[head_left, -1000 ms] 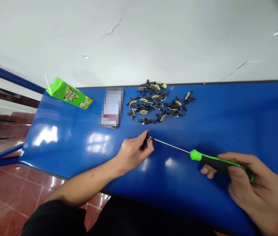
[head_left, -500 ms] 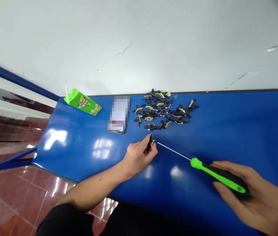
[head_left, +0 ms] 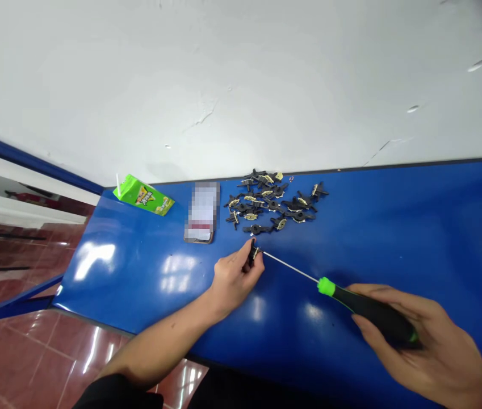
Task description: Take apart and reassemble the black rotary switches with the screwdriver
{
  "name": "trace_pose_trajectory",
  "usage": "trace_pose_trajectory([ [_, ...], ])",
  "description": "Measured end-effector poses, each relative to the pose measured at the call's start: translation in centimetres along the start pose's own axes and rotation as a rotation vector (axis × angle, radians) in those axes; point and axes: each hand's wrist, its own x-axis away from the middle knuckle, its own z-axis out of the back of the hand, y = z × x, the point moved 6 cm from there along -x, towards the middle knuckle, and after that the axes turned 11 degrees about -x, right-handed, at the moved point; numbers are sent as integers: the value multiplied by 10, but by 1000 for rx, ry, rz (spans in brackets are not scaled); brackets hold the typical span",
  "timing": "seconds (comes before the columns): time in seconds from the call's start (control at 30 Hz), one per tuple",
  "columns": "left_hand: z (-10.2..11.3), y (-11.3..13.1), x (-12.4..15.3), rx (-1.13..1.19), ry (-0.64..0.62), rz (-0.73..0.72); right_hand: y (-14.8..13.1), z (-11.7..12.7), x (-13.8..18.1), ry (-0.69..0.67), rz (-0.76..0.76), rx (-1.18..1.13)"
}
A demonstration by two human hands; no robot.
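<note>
My left hand (head_left: 235, 279) pinches a small black part with a pale plate (head_left: 254, 254) above the blue table, its fingers partly covering it. My right hand (head_left: 432, 335) is wrapped round the black and green handle of a screwdriver (head_left: 364, 307). The thin shaft points left, and its tip meets or nearly meets the right side of the small part; I cannot tell which. Beyond my left hand lies a loose cluster of similar black parts with pale plates (head_left: 266, 204).
A phone (head_left: 202, 213) lies left of the cluster on the blue table (head_left: 385, 227). A green drink carton with a straw (head_left: 143, 195) is on its side at the far left. A white wall (head_left: 266, 85) borders the back edge. Red floor tiles show at lower left.
The screwdriver handle has turned in my right hand: its green stripe faced up before, and black faces up now. The whole view has shifted slightly. My left hand keeps its pinch.
</note>
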Motion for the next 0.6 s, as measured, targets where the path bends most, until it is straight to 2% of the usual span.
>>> trace_pose_trajectory([
  [0.17, 0, 0, 1, -5, 16, -15, 11, -5, 3, -82, -120, 19],
  [0.23, 0, 0, 2, -3, 25, -21, 13, -5, 2, -89, -106, -4],
  [0.37, -1, 0, 4, 5, 49, -38, 9, -3, 2, -16, -27, 32],
  [0.47, -2, -1, 6, 3, 66, -49, 4, -7, 6, -4, -75, 104],
  [0.6, -2, -2, 6, -1, 77, -51, 4, -16, 6, -76, -133, 34],
])
